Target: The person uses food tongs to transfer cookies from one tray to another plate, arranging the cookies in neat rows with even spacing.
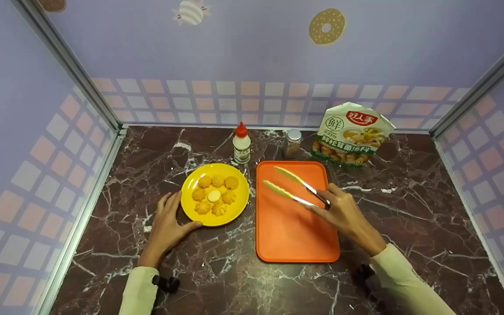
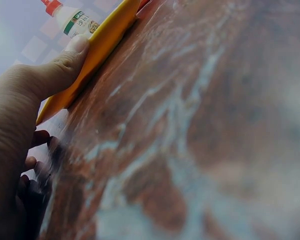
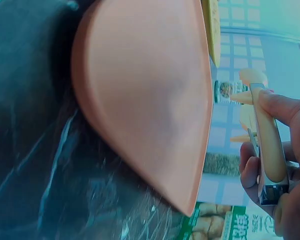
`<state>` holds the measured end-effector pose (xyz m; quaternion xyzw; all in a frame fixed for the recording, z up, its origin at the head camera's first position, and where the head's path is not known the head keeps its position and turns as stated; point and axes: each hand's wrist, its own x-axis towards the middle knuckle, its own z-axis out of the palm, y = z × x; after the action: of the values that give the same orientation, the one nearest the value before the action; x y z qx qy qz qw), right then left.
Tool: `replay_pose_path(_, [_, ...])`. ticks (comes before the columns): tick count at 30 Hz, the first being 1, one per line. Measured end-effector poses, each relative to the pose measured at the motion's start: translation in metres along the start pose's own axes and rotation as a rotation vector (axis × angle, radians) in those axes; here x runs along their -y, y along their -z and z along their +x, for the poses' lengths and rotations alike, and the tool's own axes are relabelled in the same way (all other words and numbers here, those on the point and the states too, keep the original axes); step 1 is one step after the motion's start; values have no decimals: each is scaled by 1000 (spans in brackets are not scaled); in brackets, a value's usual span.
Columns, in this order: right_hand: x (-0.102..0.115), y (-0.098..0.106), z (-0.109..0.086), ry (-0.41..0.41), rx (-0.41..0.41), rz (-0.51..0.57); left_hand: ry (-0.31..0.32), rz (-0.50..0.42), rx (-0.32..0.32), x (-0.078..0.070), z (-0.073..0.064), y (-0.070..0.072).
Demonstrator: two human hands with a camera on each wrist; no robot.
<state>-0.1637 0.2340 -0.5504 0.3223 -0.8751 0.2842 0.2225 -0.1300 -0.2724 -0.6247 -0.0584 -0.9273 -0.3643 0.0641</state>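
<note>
A yellow plate point(image 1: 239, 209) bears a ring of several piped cookies point(image 1: 218, 208) around a pale round piece point(image 1: 214, 195). My left hand point(image 1: 168, 225) touches the plate's left side, thumb on the near rim and fingers spread along the edge; in the left wrist view the thumb point(image 2: 65, 67) lies on the rim, and the other fingertips are partly hidden. Over the orange tray point(image 1: 295, 240) my right hand point(image 1: 341, 209) grips metal tongs point(image 1: 306, 188) with pale yellow tips. The tongs' tips stand apart with nothing between them, pointing left.
A red-capped squeeze bottle point(image 1: 242, 146) stands behind the plate. Right of it are a seasoning jar point(image 1: 292, 143) with a silver lid and a printed food pouch point(image 1: 351, 135) near the back wall. Patterned walls enclose the dark marbled tabletop point(image 1: 225, 271).
</note>
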Motion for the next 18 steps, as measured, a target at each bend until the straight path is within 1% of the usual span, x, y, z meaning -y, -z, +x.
replay_pose_path(7, [-11,12,-9,-39,-35,-16,-6,2,-6,0,0,0])
replay_pose_path(18, [-16,28,-22,-157,-55,-44,-6,-1,-5,-1,-1,0])
